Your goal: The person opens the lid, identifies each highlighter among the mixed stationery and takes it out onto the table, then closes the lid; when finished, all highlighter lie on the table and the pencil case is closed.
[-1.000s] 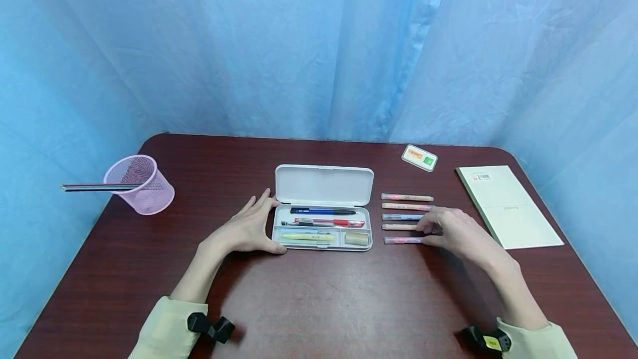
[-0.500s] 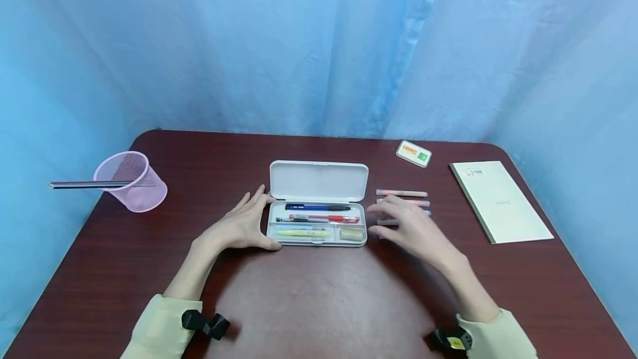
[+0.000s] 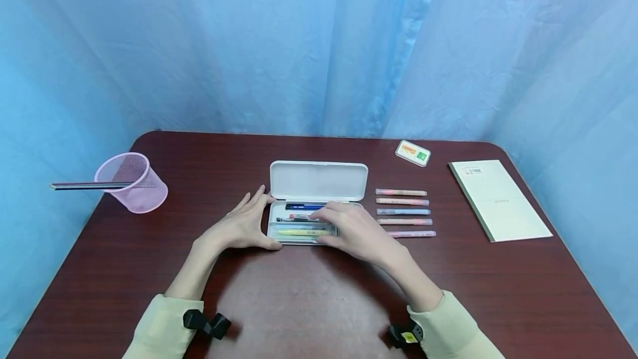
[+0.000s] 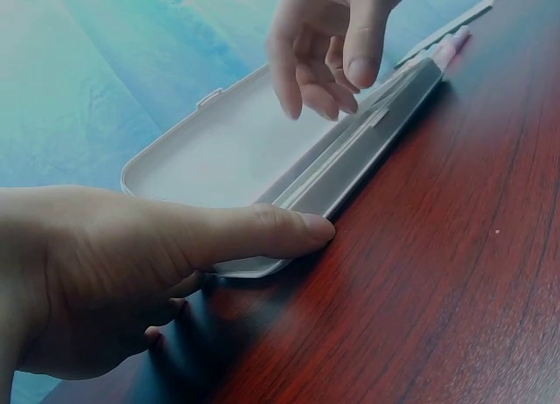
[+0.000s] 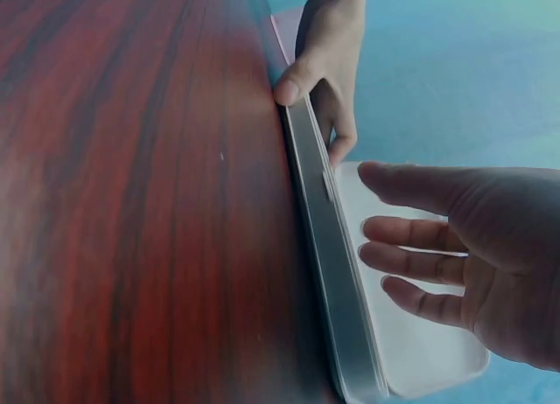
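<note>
An open white pencil case (image 3: pixel 319 180) lies in the middle of the table with its lid tilted back. Its lower half holds a blue pen (image 3: pixel 301 206), a yellow pen (image 3: pixel 301 232) and other pens, partly covered by my right hand. My left hand (image 3: pixel 241 225) rests at the case's left end, straight thumb on the front corner and spread fingers towards the back corner. Over the case's right half hovers my right hand (image 3: pixel 356 229); in the right wrist view its fingers (image 5: pixel 416 262) are spread apart with nothing between them.
Several pale pens (image 3: pixel 402 211) lie in a row right of the case. A notebook (image 3: pixel 500 204) and a small case with orange and green pieces (image 3: pixel 413 153) lie farther right. A pink mesh cup (image 3: pixel 142 195) with thin sticks (image 3: pixel 89 185) lies tilted at the left.
My right hand has moved left from the row of pens to above the pencil case. The pens still lie in their row. My left hand stays at the case's left end.
</note>
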`<action>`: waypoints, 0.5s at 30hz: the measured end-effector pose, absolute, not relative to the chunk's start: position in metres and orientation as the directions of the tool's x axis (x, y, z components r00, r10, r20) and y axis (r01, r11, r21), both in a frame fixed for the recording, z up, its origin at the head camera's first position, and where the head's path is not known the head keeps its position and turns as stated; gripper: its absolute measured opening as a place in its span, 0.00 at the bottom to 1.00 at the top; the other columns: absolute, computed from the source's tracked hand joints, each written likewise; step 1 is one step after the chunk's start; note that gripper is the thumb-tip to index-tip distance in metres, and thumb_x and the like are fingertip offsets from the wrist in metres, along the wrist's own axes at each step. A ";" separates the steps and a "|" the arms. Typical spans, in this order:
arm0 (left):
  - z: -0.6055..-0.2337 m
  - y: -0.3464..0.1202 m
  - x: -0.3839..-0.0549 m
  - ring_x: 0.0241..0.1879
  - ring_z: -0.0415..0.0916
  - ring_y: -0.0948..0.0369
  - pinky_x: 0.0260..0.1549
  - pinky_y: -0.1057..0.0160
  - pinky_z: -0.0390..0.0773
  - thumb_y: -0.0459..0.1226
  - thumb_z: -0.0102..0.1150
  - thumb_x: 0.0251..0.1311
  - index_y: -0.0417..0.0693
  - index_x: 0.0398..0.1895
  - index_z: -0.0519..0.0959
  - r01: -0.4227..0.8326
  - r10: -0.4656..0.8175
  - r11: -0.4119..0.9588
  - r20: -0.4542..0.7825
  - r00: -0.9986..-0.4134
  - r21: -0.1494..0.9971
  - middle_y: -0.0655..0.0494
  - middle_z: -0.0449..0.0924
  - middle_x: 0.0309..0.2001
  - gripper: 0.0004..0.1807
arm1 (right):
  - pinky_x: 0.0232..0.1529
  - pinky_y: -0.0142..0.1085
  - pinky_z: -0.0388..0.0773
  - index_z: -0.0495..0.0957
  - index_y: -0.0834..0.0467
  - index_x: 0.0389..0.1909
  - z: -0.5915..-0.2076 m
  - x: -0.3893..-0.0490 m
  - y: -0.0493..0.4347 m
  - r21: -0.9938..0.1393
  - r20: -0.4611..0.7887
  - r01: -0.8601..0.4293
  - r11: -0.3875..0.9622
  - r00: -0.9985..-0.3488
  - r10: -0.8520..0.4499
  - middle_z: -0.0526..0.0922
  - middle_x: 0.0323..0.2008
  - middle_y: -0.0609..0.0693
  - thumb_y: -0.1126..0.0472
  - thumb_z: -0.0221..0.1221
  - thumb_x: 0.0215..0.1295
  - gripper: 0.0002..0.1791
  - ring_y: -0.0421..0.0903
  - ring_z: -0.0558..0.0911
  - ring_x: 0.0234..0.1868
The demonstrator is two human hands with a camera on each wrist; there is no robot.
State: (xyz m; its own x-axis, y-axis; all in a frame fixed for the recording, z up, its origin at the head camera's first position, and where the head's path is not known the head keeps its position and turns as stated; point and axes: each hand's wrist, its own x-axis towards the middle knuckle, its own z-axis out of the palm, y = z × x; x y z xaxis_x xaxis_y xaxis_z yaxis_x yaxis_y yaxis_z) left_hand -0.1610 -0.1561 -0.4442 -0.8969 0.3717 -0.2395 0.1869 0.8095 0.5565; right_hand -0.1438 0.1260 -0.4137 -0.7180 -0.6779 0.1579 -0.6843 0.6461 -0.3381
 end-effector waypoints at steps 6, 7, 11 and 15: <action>-0.444 -0.155 -0.161 0.81 0.40 0.32 0.77 0.32 0.53 0.56 0.80 0.43 0.48 0.72 0.62 0.188 0.377 0.804 -0.239 -0.895 0.565 0.36 0.40 0.84 0.55 | 0.42 0.40 0.81 0.83 0.50 0.57 -0.418 -0.144 0.123 -0.239 0.156 -0.719 0.652 -0.691 -0.706 0.86 0.43 0.44 0.52 0.71 0.63 0.21 0.42 0.85 0.43; -0.444 -0.155 -0.161 0.81 0.40 0.32 0.77 0.32 0.54 0.56 0.80 0.43 0.48 0.72 0.62 0.185 0.374 0.805 -0.240 -0.896 0.564 0.36 0.40 0.84 0.55 | 0.42 0.40 0.81 0.84 0.50 0.57 -0.418 -0.144 0.122 -0.226 0.157 -0.724 0.652 -0.688 -0.709 0.86 0.43 0.44 0.52 0.71 0.63 0.21 0.42 0.84 0.42; -0.444 -0.157 -0.160 0.81 0.41 0.32 0.77 0.32 0.54 0.55 0.80 0.43 0.48 0.72 0.63 0.183 0.369 0.807 -0.237 -0.899 0.562 0.36 0.41 0.83 0.54 | 0.42 0.41 0.80 0.84 0.50 0.54 -0.421 -0.143 0.119 -0.207 0.164 -0.734 0.647 -0.678 -0.716 0.85 0.41 0.44 0.52 0.71 0.62 0.20 0.43 0.84 0.41; -0.444 -0.157 -0.160 0.81 0.41 0.32 0.78 0.33 0.53 0.55 0.80 0.42 0.47 0.72 0.63 0.195 0.378 0.804 -0.229 -0.897 0.562 0.35 0.41 0.83 0.55 | 0.41 0.41 0.79 0.85 0.49 0.50 -0.423 -0.141 0.118 -0.189 0.168 -0.726 0.661 -0.687 -0.707 0.83 0.39 0.43 0.52 0.71 0.63 0.16 0.43 0.83 0.40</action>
